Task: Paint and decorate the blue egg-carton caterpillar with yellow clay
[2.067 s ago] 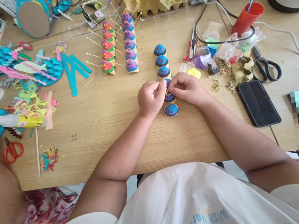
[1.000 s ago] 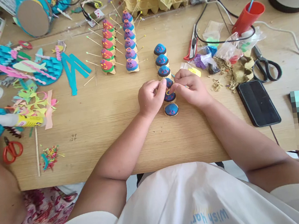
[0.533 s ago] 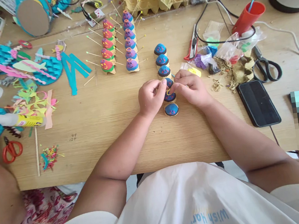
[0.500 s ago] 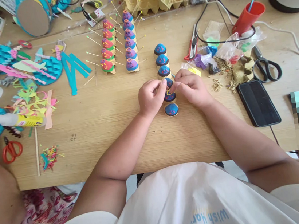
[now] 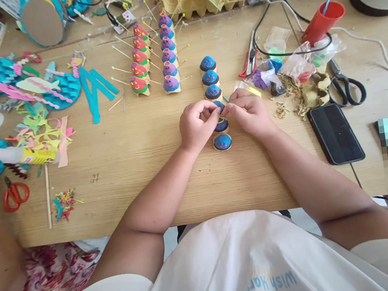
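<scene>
A row of blue-topped egg-carton cups (image 5: 211, 77) with small faces runs away from me on the wooden table. Over the middle of this row, my left hand (image 5: 196, 122) has thumb and forefinger pinched together. My right hand (image 5: 249, 109) faces it from the right, its fingertips also closed and almost meeting the left ones. Whatever lies between the fingertips is too small to make out. One cup under the fingers is partly hidden; the cup in front of it (image 5: 221, 125) shows a yellow curve. The nearest cup (image 5: 222, 142) stands untouched.
Red-green cups (image 5: 139, 70) and purple-blue cups (image 5: 169, 69) with pins stand at the back. Right of my hands lie clay bags (image 5: 264, 78), a utility knife (image 5: 250, 59), black scissors (image 5: 343, 85) and a phone (image 5: 335, 134). Paper scraps (image 5: 44, 136) and red-handled scissors (image 5: 15, 194) lie left, beside another person's arm.
My fingertips have shifted slightly right above the row, and the left pinch has tilted a little. At the far left, the other person's arm has moved slightly.
</scene>
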The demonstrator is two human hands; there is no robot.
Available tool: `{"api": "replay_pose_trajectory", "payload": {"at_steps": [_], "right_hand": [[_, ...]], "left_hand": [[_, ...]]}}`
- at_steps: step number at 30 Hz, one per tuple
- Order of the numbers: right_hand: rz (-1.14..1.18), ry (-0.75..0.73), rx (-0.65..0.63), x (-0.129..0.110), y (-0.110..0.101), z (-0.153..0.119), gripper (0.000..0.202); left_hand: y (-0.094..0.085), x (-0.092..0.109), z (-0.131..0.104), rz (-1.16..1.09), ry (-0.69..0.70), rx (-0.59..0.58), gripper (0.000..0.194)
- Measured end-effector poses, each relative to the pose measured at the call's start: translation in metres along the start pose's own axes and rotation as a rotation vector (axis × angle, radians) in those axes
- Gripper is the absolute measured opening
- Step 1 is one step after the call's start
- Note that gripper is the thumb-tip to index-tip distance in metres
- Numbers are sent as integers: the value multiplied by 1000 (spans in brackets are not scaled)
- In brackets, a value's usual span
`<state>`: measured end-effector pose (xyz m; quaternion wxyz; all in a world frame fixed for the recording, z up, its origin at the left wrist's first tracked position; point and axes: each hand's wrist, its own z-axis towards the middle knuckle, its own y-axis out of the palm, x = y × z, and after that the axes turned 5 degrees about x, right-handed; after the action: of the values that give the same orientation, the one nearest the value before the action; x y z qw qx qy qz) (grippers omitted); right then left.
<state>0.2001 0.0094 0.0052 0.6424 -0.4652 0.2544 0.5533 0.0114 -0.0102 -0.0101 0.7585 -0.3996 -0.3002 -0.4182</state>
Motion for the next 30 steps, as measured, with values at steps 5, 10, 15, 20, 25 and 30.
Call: {"api": "replay_pose_trajectory", "payload": {"at_steps": [5, 10, 15, 20, 25, 30], "right_hand": [[-21, -42, -8, 0, 1, 1, 56], [-43, -100, -2, 3, 2, 0, 60], [-34, -83, 34, 0, 2, -1, 52], [-4, -58, 32, -2, 1, -2, 50], [-15, -42, -14, 0, 1, -1, 51], [-19, -31, -4, -1, 2, -1, 53]], "left_hand": [[1, -2, 0, 9, -22, 13, 9], [1, -2, 0, -18, -17, 32, 9], [0, 0, 1, -48, -66, 56, 13], [-2, 4, 2, -108, -64, 94, 22], [-3, 5, 3, -71, -70, 78, 26], [-2, 4, 3, -55, -71, 72, 30]]}}
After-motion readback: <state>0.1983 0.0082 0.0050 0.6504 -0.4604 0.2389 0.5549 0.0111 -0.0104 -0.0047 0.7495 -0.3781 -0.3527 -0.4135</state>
